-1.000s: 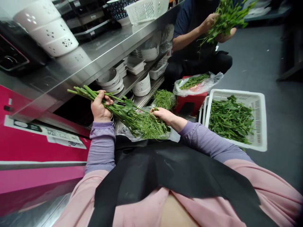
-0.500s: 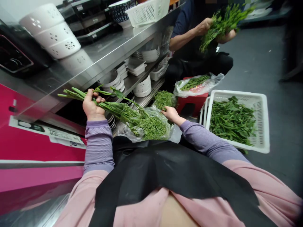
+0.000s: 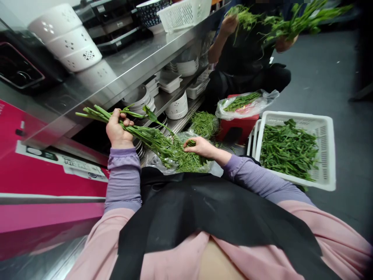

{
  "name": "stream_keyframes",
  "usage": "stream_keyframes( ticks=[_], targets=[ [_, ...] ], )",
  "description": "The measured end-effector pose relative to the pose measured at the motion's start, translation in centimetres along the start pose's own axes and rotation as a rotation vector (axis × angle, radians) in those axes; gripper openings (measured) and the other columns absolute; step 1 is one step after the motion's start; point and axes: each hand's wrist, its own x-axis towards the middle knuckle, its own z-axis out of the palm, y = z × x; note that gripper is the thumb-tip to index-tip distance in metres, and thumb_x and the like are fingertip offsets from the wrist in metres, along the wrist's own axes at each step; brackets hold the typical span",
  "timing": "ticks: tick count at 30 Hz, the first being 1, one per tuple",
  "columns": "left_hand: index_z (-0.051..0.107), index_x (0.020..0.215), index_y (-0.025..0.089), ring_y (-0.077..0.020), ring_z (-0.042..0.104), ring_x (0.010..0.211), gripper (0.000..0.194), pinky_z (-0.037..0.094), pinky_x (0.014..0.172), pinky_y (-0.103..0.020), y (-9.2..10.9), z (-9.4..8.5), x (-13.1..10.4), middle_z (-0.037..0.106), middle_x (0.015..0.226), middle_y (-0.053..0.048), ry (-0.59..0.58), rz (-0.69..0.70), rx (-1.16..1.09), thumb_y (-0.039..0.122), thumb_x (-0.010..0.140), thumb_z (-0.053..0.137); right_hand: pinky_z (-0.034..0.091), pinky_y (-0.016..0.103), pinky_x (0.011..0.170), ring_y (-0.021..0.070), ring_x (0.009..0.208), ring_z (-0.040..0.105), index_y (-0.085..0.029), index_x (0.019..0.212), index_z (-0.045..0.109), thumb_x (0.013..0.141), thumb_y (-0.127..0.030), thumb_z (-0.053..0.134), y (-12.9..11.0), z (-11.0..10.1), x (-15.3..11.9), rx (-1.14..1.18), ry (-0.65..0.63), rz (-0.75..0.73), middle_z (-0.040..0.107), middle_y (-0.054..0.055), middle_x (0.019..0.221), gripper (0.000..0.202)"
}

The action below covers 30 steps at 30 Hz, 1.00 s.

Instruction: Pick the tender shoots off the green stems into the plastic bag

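My left hand (image 3: 119,129) is closed around a bunch of long-stemmed leafy greens (image 3: 145,134). The cut stem ends stick out to the left, and the leafy ends droop right over a clear plastic bag. Close to those leafy ends, my right hand (image 3: 201,147) is pinched on a small piece of greens (image 3: 191,143). Whether that piece is still joined to the bunch, I cannot tell. Loose thin green trimmings (image 3: 189,162) lie on the bag (image 3: 215,170) below my hands.
Cut greens lie in a white basket (image 3: 326,151) at right. A red container (image 3: 237,130) bears a bag of greens (image 3: 241,102). Another pile of trimmings (image 3: 203,123) is beside the steel shelf (image 3: 140,70) with bowls. Opposite, a squatting co-worker (image 3: 244,58) holds greens in both hands.
My right hand has moved left, from the edge of the bag to the leafy ends of the bunch. My left hand keeps its grip. The co-worker's hands have moved apart, with greens in each.
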Motion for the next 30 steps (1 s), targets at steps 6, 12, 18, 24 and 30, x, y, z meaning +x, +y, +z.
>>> stream_keyframes(
  ticks=[6, 12, 18, 24, 30],
  targets=[
    [0.05, 0.071, 0.016, -0.0024, 0.034, 0.037, 0.02, 0.03, 0.046, -0.022, 0.2, 0.2, -0.3, 0.047, 0.053, 0.006, 0.008, 0.061, 0.042, 0.014, 0.091, 0.048, 0.038, 0.025, 0.068, 0.0125, 0.066, 0.051, -0.013, 0.082, 0.07, 0.073, -0.039, 0.064, -0.5, 1.0, -0.3, -0.109, 0.087, -0.03, 0.063, 0.002, 0.073, 0.027],
    [0.051, 0.07, 0.015, -0.0028, 0.036, 0.035, 0.018, 0.031, 0.043, -0.021, 0.5, 0.7, -0.8, 0.047, 0.052, 0.006, 0.019, 0.072, 0.013, 0.014, 0.088, 0.051, 0.035, 0.025, 0.063, 0.0114, 0.061, 0.047, -0.013, 0.08, 0.07, 0.07, -0.036, 0.066, -0.9, 1.5, -0.3, -0.154, 0.131, -0.004, 0.059, 0.0, 0.065, 0.025],
    [0.05, 0.069, 0.014, -0.0033, 0.036, 0.034, 0.02, 0.03, 0.041, -0.02, 1.1, 0.6, -0.6, 0.047, 0.05, 0.006, 0.062, 0.104, -0.006, 0.013, 0.089, 0.047, 0.032, 0.024, 0.054, 0.0079, 0.05, 0.038, -0.012, 0.075, 0.062, 0.076, -0.046, 0.056, 0.3, 1.4, -0.5, 0.184, 0.035, 0.036, 0.049, -0.003, 0.055, 0.034],
    [0.051, 0.07, 0.014, -0.0035, 0.036, 0.035, 0.022, 0.03, 0.042, -0.02, 1.1, 0.3, -0.5, 0.047, 0.049, 0.006, 0.056, 0.135, 0.032, 0.011, 0.09, 0.044, 0.03, 0.023, 0.052, 0.0069, 0.049, 0.038, -0.014, 0.064, 0.057, 0.074, -0.039, 0.055, 0.6, 1.2, -0.7, 0.205, -0.028, 0.095, 0.053, -0.002, 0.055, 0.027],
    [0.052, 0.068, 0.015, -0.0062, 0.038, 0.035, 0.015, 0.028, 0.04, -0.021, 0.0, 1.1, -2.3, 0.051, 0.049, 0.003, -0.028, 0.254, 0.081, 0.005, 0.079, 0.052, 0.03, 0.023, 0.051, 0.0076, 0.046, 0.039, -0.015, 0.06, 0.057, 0.07, -0.023, 0.053, 1.5, 0.8, 0.8, -0.086, 0.202, 0.231, 0.051, -0.003, 0.05, 0.014]
  ],
)
